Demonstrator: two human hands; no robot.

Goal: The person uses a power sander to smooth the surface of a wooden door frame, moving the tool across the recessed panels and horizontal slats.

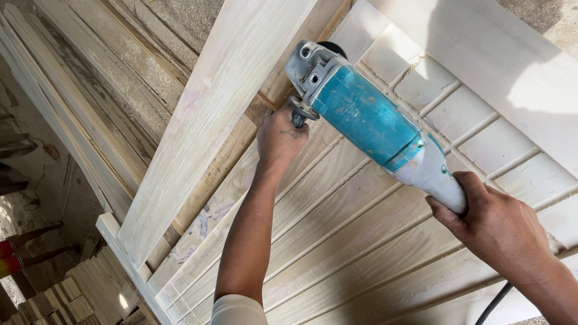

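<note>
A teal and grey angle grinder lies across a pale wooden door panel with raised slats. My left hand is closed around the grinder's side handle near its metal head. My right hand grips the grey rear end of the grinder's body. The disc is mostly hidden behind the head, against the wood near a brown patch. A black power cord runs down from under my right wrist.
A long pale plank lies diagonally over the panel's left side. More boards are stacked at the left. Cut wooden blocks sit on the floor at lower left, beside a person's legs.
</note>
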